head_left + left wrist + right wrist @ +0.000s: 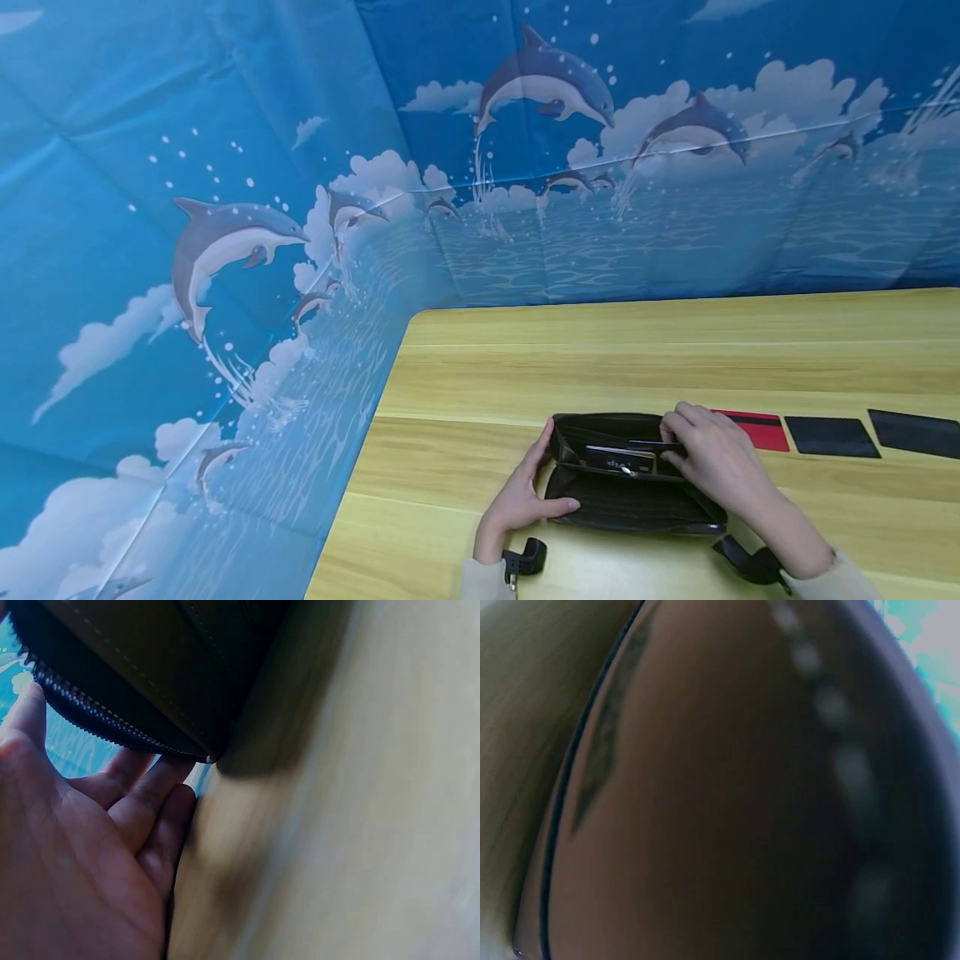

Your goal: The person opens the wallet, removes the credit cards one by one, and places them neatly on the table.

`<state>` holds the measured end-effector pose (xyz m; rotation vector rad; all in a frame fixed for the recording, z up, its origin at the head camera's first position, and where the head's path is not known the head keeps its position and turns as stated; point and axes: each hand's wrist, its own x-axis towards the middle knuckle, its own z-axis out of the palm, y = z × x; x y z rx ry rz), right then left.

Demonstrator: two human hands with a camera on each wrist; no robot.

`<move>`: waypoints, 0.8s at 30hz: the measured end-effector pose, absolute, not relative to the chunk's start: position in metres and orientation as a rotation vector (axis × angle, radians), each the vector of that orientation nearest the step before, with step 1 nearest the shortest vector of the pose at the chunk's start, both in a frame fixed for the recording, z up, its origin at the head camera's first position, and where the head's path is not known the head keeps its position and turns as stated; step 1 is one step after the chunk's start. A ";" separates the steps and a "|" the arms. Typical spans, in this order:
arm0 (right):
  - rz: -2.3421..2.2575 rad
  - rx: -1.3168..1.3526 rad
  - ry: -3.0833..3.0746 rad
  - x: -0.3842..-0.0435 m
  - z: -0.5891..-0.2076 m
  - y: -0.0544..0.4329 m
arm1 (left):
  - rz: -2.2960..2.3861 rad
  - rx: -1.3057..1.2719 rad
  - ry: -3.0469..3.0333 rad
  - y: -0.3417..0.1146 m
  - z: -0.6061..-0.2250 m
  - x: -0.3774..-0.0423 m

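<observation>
A black zip-around wallet (637, 505) lies spread open on the table, its slots facing up. My left hand (521, 492) holds its left end, index finger at the far corner and thumb on the near panel. In the left wrist view, fingers (142, 806) bend against the toothed zip edge (97, 712). My right hand (712, 454) reaches into the far right part and pinches a dark card (651, 445), mostly hidden by the slot and fingers. Another card with pale lettering (618, 461) stands in the middle, near a zip pull (628, 472). The right wrist view shows a blurred, close wallet surface (727, 795).
Right of the wallet, a red card with a black stripe (761, 431) and two black cards, one nearer (832, 437) and one farther right (915, 432), lie in a row. The wooden table (525, 358) ends at a blue dolphin-print curtain (360, 250).
</observation>
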<state>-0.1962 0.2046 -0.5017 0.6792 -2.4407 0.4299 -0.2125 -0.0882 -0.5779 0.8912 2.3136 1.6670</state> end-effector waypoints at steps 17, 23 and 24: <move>0.454 0.683 -2.412 -0.197 -0.504 0.207 | 1.690 0.898 2.286 -0.088 -0.579 -0.213; 0.519 0.681 -2.399 -0.198 -0.506 0.209 | 1.688 0.905 2.291 -0.088 -0.579 -0.212; 0.532 0.679 -2.396 -0.198 -0.506 0.209 | 1.687 0.903 2.291 -0.088 -0.579 -0.212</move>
